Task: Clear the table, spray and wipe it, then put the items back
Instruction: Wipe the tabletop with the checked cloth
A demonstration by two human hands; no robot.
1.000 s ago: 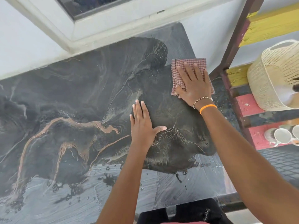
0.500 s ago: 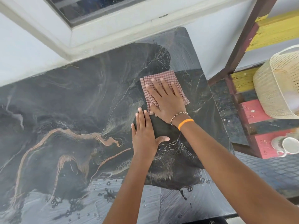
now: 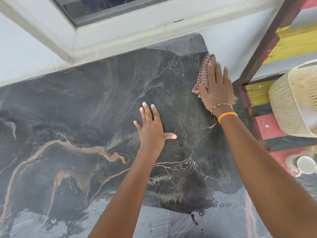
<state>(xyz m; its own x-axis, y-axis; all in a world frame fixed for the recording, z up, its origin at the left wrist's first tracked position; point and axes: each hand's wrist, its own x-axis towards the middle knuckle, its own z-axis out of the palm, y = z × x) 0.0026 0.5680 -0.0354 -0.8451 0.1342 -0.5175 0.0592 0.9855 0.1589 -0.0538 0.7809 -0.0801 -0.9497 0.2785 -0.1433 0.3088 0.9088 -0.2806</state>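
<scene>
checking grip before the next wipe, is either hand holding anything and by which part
Neither grips anything. The right hand presses flat on the cloth's near end; the left hand lies flat on the table.

A white window frame point(image 3: 120, 30) runs across the top of the frame. At the right edge stands a shelf with yellow and red painted boards point(image 3: 267, 124), a cream woven basket point(image 3: 291, 103) resting on it, and a white mug point(image 3: 305, 164) lower down

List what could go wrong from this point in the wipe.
The right hand presses the checked cloth at the table's right edge; it might slip off toward the shelf. Droplets near the front edge may stay unwiped. The left hand lies flat on the tabletop, possibly leaving smudges.
</scene>
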